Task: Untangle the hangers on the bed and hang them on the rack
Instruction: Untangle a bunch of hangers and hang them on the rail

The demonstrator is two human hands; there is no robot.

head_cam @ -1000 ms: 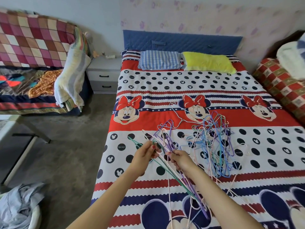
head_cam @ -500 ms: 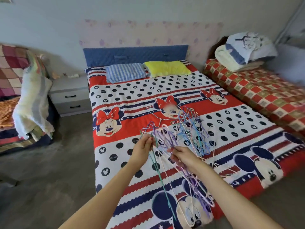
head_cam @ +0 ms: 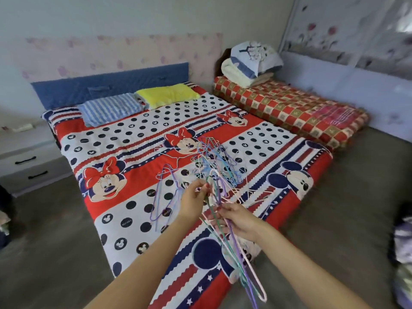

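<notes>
A: How far along are we?

B: Early, I'd judge. The right hand [head_cam: 239,219] is closed around a small bunch of thin wire hangers in pink, purple and green [head_cam: 243,259], which dangle below it over the foot of the bed with the red, white and navy cartoon-mouse bedspread [head_cam: 124,139]. The left hand [head_cam: 192,199] pinches the hook ends of that same bunch between its fingertips.

A: And the rest?

B: A tangled pile of blue, purple and pink wire hangers [head_cam: 217,161] lies on the bedspread just beyond the hands, and a loose purple hanger [head_cam: 163,195] lies flat beside the left hand. Some strands seem to run from the pile into the held bunch, though I can't tell for sure.

A: Anything hung yet?

B: No rack is in view, so I can't say. Most of the untangling looks undone.
</notes>
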